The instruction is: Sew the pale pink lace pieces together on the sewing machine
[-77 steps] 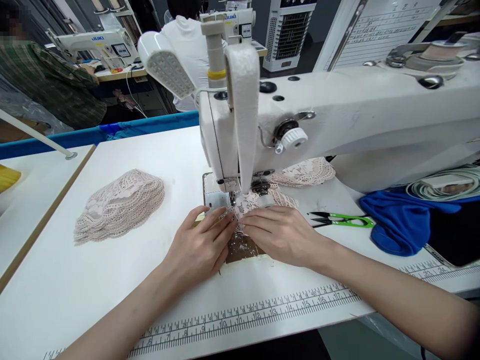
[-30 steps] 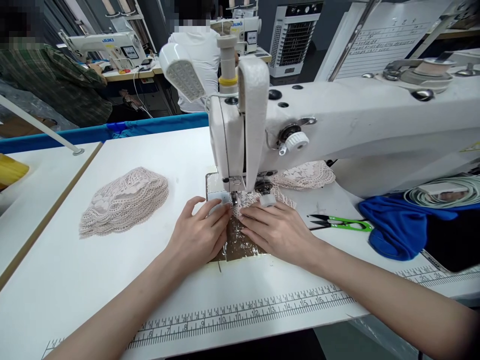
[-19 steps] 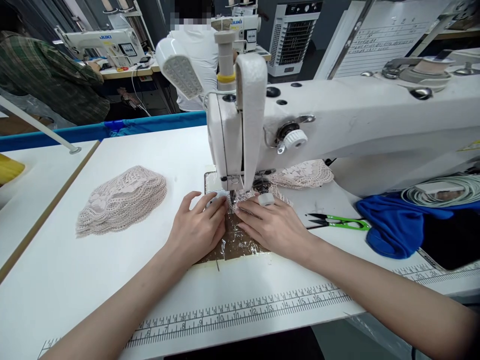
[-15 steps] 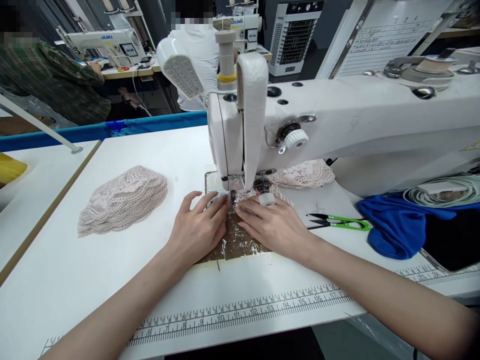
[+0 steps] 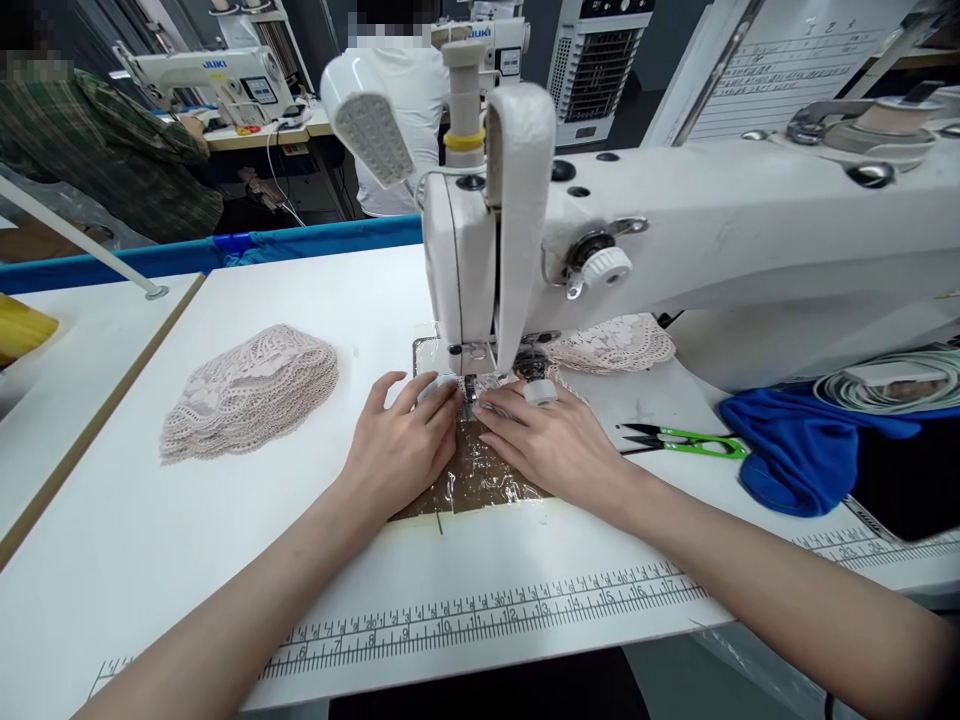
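Observation:
A white sewing machine [image 5: 517, 210] stands before me, its presser foot [image 5: 470, 386] lowered between my hands. My left hand [image 5: 401, 435] lies left of the foot, fingers stretched forward and spread, fingertips down at the needle plate. On the other side, my right hand [image 5: 551, 440] rests with extended fingers on a pale pink lace piece [image 5: 495, 381] mostly hidden under the fingers and machine head. Under both palms is a brown, tape-covered panel [image 5: 480, 475]. More lace [image 5: 615, 343] lies behind the right hand.
A stack of lace pieces [image 5: 251, 395] sits at left. Green-handled thread snips [image 5: 686, 441], a blue cloth [image 5: 795, 455], a coiled pale strip [image 5: 892, 382] and a dark phone-like slab [image 5: 911, 485] lie at right. A printed ruler [image 5: 480, 620] runs along the front edge. Two people work beyond.
The view has shifted slightly, so the machine appears further right and higher. Both hands keep nearly the same place beside the presser foot; slightly less lace shows by the right fingers.

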`<state>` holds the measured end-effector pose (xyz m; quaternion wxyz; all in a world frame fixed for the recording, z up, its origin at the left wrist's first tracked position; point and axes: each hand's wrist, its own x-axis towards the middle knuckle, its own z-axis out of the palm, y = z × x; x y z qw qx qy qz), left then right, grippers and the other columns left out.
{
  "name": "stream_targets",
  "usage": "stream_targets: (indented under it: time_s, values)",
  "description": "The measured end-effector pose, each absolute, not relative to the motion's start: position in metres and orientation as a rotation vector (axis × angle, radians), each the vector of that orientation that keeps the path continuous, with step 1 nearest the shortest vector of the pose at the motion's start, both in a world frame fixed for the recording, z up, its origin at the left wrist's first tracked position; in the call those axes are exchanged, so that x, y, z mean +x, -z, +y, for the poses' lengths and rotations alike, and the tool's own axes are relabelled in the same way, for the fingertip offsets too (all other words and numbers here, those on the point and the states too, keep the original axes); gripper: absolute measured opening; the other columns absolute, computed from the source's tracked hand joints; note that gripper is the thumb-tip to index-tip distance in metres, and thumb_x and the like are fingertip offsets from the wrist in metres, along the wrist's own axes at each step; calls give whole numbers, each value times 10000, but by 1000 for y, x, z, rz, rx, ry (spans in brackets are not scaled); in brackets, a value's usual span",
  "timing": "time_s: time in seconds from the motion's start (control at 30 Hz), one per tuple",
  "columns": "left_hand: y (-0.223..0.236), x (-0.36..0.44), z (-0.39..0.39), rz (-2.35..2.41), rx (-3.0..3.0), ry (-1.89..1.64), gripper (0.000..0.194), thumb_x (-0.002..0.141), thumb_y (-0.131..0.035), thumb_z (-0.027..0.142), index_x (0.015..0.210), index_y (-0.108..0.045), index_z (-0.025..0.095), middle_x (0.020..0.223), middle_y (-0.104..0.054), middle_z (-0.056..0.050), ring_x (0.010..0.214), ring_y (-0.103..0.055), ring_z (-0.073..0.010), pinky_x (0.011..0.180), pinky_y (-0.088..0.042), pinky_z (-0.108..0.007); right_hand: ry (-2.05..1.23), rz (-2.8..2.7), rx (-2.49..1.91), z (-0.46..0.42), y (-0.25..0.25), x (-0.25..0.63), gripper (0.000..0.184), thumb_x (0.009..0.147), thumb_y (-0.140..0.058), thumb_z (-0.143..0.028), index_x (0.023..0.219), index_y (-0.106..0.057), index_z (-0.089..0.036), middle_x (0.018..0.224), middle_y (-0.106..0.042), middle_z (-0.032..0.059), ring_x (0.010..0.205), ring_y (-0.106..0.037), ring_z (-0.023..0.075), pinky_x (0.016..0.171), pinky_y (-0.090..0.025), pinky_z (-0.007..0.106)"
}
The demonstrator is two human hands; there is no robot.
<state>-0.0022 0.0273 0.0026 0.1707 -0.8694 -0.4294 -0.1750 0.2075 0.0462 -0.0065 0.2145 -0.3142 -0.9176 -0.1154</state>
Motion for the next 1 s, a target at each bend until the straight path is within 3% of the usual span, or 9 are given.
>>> stream_targets:
  time_s: [0.53, 0.67, 0.8, 0.9, 1.0]
  values:
    - [-2, -4, 29, -1259, -2433, 505, 274, 918, -491, 176, 1135, -656, 179, 1204, -678, -62, 1157, -584, -265, 970, -388, -466, 346, -2530, -974, 53, 4, 214, 263, 962, -495, -271, 1116, -693, -191, 1079, -705, 100, 933, -639, 233, 918, -472, 433]
    - [-4, -7, 27, -1293, -2414, 497, 265, 927, -478, 182, 1126, -652, 169, 1182, -689, -50, 1137, -597, -250, 966, -391, -449, 390, -2542, -974, 55, 6, 215, 290, 939, -490, -176, 1179, -651, -156, 1013, -720, 107, 874, -640, 238, 796, -502, 385]
    - [-4, -8, 24, -1280, -2449, 561, 257, 934, -500, 236, 1140, -636, 163, 1184, -688, -52, 1104, -612, -232, 949, -406, -426, 386, -2517, -1000, 54, 1, 217, 271, 884, -497, -71, 1036, -705, -157, 883, -728, 94, 755, -640, 228, 666, -486, 345]
    - [-6, -5, 19, -1229, -2604, 665, 317, 920, -528, 247, 1224, -585, 174, 1228, -665, -60, 1126, -598, -215, 916, -437, -399, -139, -2457, -960, 51, -11, 221, 221, 906, -524, -127, 913, -726, -216, 720, -710, 18, 610, -619, 165, 562, -469, 285]
    - [-14, -4, 14, -1254, -2918, 872, 200, 888, -541, 198, 1055, -651, 214, 1195, -678, -36, 1155, -576, -206, 939, -450, -396, -1050, -2290, -817, 48, -26, 225, 109, 898, -608, -250, 889, -717, -244, 751, -718, -29, 582, -619, 118, 504, -470, 226]
